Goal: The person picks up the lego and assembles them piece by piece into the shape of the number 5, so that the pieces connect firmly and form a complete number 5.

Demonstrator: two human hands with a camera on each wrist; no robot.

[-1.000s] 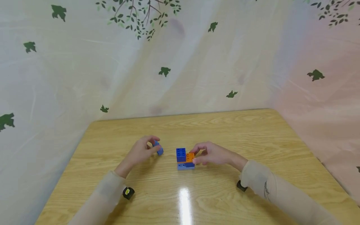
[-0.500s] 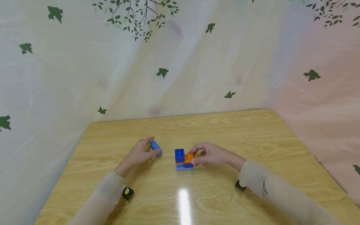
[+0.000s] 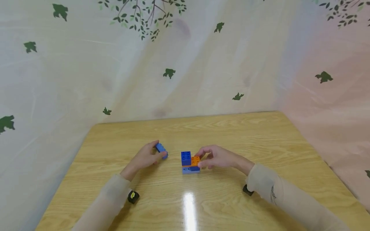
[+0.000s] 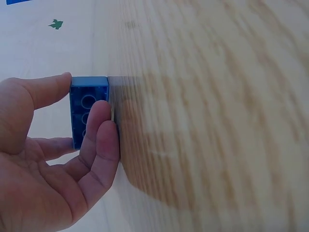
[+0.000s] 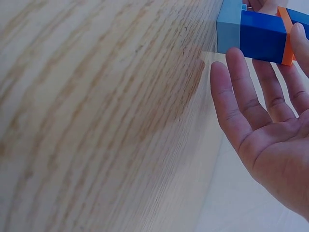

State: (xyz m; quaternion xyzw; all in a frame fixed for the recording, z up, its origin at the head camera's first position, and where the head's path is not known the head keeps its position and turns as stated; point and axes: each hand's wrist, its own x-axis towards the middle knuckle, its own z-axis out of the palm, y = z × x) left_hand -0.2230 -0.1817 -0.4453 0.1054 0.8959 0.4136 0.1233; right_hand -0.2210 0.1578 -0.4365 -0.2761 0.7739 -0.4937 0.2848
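Observation:
My left hand (image 3: pixel 145 156) pinches a light blue building brick (image 3: pixel 161 150) by its ends, left of a small brick stack. The brick stands on its side on the table. Its hollow underside (image 4: pixel 88 101) faces my palm in the left wrist view, where two loosely curled fingers partly cover it. My right hand (image 3: pixel 218 157) holds the right end of the stack between thumb and fingers. The stack has a light blue brick (image 3: pixel 188 171) at the bottom, dark blue (image 5: pixel 263 36) above it, an orange brick (image 3: pixel 195 160), and a dark blue brick (image 3: pixel 186 158) on top at the left.
Both hands work over a wood-grain table (image 3: pixel 219 131). Behind it hangs a pale cloth (image 3: pixel 130 64) printed with leaves and birds. A small black device (image 3: pixel 133 196) is at the left wrist, another black device (image 3: pixel 248 190) at the right.
The left fingers have shifted from over the light blue brick to its far end, and more of the brick shows. My right hand has kept its hold on the stack.

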